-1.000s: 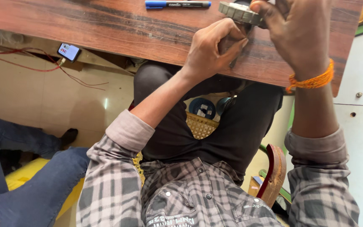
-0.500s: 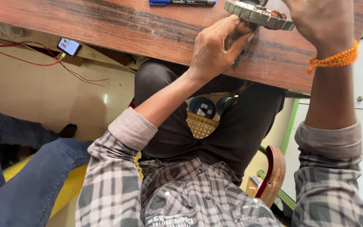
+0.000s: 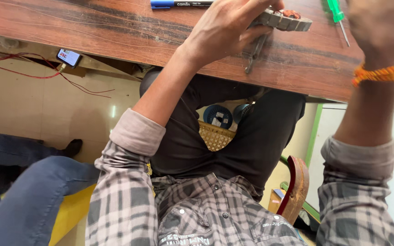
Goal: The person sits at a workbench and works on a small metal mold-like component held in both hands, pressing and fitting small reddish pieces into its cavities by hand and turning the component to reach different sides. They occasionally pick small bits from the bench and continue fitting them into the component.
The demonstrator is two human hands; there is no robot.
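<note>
One camera only, worn on the person's head, looking steeply down past the chest and lap. It sits close: the near edge of the wooden tabletop (image 3: 115, 32) fills the top of frame, both hands cut off there, floor below.

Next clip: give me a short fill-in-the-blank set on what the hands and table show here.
1. The left hand grips a toothed metal ring at the table's ____ edge.
2. The right hand wears an ____ wristband.
3. The screwdriver lying on the table has a ____ handle.
4. The marker on the table has a ____ cap.

Missing words: near; orange; green; blue
</note>
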